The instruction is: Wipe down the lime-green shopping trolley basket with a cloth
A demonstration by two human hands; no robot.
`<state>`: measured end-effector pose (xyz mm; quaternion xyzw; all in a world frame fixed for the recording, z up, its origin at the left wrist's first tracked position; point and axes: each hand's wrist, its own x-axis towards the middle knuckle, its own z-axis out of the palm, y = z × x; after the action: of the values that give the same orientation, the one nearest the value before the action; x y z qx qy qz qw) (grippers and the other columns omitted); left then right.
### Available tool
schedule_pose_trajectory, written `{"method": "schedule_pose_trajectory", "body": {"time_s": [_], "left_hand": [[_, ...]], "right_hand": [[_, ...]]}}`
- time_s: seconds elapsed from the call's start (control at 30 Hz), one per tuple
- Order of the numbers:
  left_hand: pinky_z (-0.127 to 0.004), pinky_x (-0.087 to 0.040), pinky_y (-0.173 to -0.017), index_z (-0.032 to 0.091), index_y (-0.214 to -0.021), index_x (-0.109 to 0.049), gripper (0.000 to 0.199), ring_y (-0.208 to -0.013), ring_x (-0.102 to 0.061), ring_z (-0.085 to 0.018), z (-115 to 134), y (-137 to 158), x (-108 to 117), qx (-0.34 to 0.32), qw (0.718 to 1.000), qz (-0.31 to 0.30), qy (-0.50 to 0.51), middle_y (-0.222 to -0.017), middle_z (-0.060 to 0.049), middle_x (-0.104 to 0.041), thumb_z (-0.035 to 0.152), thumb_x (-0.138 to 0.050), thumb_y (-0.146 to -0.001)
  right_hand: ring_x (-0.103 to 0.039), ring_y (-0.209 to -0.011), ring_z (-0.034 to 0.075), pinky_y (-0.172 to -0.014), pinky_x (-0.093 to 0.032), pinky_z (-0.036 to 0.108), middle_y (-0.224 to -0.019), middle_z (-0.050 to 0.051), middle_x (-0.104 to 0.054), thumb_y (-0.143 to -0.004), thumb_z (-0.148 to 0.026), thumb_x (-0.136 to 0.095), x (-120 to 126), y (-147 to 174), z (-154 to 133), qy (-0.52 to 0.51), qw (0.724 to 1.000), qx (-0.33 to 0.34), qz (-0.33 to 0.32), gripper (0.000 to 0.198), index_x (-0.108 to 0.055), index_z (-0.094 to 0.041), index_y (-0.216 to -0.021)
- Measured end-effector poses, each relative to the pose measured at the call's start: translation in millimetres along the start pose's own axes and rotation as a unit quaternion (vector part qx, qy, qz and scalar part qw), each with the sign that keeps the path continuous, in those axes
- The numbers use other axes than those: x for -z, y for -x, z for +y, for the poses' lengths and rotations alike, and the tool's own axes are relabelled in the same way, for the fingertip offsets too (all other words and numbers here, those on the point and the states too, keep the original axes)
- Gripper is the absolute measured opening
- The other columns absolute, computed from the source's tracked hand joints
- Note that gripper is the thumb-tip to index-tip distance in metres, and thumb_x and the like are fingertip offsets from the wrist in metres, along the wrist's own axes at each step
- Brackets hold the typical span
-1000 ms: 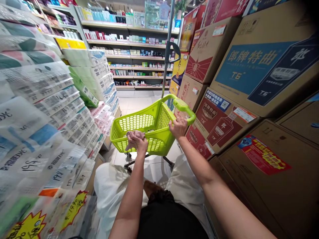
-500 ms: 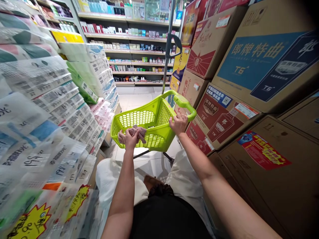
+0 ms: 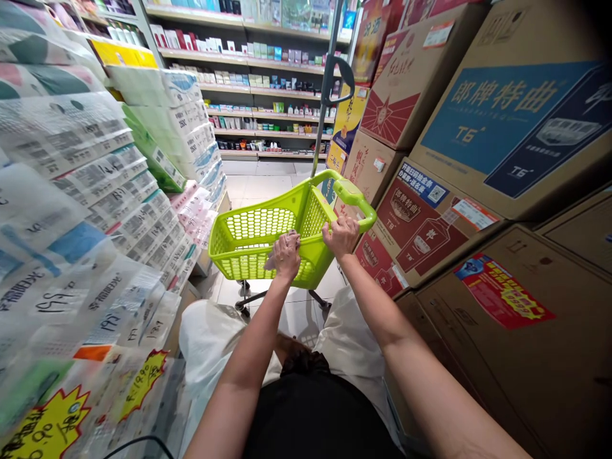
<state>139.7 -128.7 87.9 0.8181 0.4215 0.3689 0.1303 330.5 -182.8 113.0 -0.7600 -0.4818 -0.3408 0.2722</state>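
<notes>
A lime-green shopping cart (image 3: 253,258) with a perforated basket stands in front of my knees. My left hand (image 3: 287,256) is closed on a greyish-pink cloth (image 3: 270,262), pressed against the near rim of the basket. Part of the cloth pokes out beside the fingers; the rest is hidden under them. My right hand (image 3: 341,236) grips the basket's rim at the corner close to the green handle (image 3: 356,199). The fingers of that hand curl over the edge. A dark pole with a loop handle (image 3: 329,83) rises behind the basket.
Stacked tissue packs (image 3: 95,166) line the left side, with yellow price signs (image 3: 52,424) low down. Cardboard cartons (image 3: 497,121) are piled close on the right. Shelves of boxed goods (image 3: 268,64) stand at the back, beyond a tiled floor (image 3: 268,175).
My left hand has slid right along the near rim with the cloth, closer to my right hand. My right hand stays on the corner. The view has shifted slightly.
</notes>
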Motion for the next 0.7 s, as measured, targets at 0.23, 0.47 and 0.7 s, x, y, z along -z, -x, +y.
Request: {"method": "schedule_pose_trajectory", "body": {"time_s": [0.23, 0.47, 0.7], "left_hand": [[-0.056, -0.037, -0.112, 0.022, -0.122, -0.073, 0.033, -0.129, -0.048, -0.036, -65, 22, 46, 0.148, 0.983, 0.100, -0.043, -0.130, -0.014, -0.067, 0.021, -0.051, -0.097], [-0.054, -0.040, -0.105, 0.029, -0.124, -0.072, 0.040, -0.128, -0.045, -0.035, -46, 32, 41, 0.180, 0.980, 0.075, -0.047, -0.132, -0.011, -0.067, 0.016, -0.045, -0.098], [-0.063, -0.034, -0.108, 0.032, -0.129, -0.071, 0.044, -0.131, -0.044, -0.038, -37, 51, 34, 0.128, 0.989, 0.062, -0.028, -0.132, -0.013, -0.067, 0.015, -0.049, -0.096]], "right_hand": [[-0.051, -0.092, 0.026, -0.096, -0.032, 0.042, -0.087, 0.009, -0.065, -0.094, -0.035, -0.054, 2, 3, 17, 0.004, 1.000, 0.022, 0.007, 0.029, -0.071, -0.021, -0.076], [-0.051, -0.092, 0.025, -0.099, -0.031, 0.042, -0.086, 0.008, -0.066, -0.093, -0.032, -0.055, 0, 6, 24, 0.021, 0.999, 0.024, 0.029, 0.026, -0.070, -0.021, -0.074], [-0.050, -0.090, 0.024, -0.095, -0.032, 0.041, -0.085, 0.007, -0.065, -0.093, -0.028, -0.054, 4, 4, 51, 0.011, 0.999, 0.048, 0.022, 0.026, -0.064, -0.022, -0.069]]}}
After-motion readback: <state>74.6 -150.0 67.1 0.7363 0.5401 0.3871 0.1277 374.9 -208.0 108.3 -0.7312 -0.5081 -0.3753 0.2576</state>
